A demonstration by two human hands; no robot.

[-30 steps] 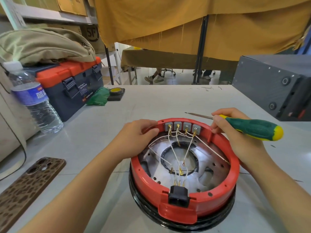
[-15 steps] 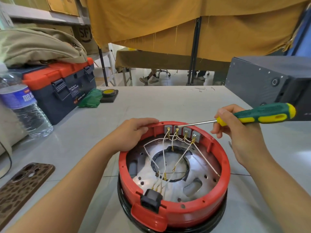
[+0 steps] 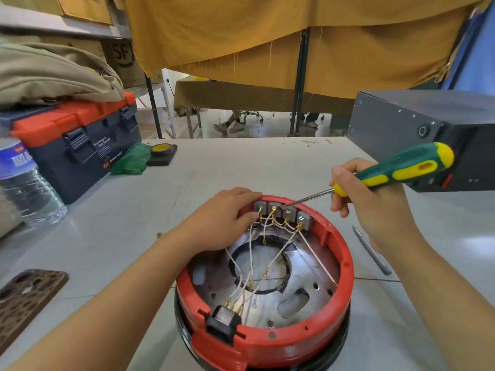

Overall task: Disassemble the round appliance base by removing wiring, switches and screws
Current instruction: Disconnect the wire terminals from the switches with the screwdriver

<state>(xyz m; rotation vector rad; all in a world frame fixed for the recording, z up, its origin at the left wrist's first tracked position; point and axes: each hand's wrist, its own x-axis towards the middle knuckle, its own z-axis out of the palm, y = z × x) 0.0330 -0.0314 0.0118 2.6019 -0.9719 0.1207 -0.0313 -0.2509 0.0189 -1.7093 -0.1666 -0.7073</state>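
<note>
1. Head view – the round appliance base [image 3: 263, 336], a red plastic ring on a black lower rim around a bare metal plate, sits on the pale grey table [image 3: 187, 188] directly in front of the person, its open side up.

2. Head view – the left hand [image 3: 223, 218] rests on the far-left rim of the ring, fingers bent over the edge beside the first switch. It presses rather than pinches; judged purpose: to keep the base from turning under the tool.

3. Head view – the right hand [image 3: 371, 194] grips the green-and-yellow-handled screwdriver [image 3: 396, 170] near the front of its handle. The steel shaft slants down and to the left, and its tip lies at the top of the row of four grey block switches [image 3: 284, 214], between the second and third. The low angle suggests prying a switch out of its seat – not turning a screw.

4. Head view – thin white wires with brass terminals [image 3: 267, 263] run from the switches across the plate to the black socket block [image 3: 222, 322] at the near rim. All appear attached, so the task looks to be at an early stage.

5. Head view – a grey pen-like rod [image 3: 372, 251] lies on the table to the right of the base, and an orange-and-navy toolbox [image 3: 80, 140] stands at far left.
</note>
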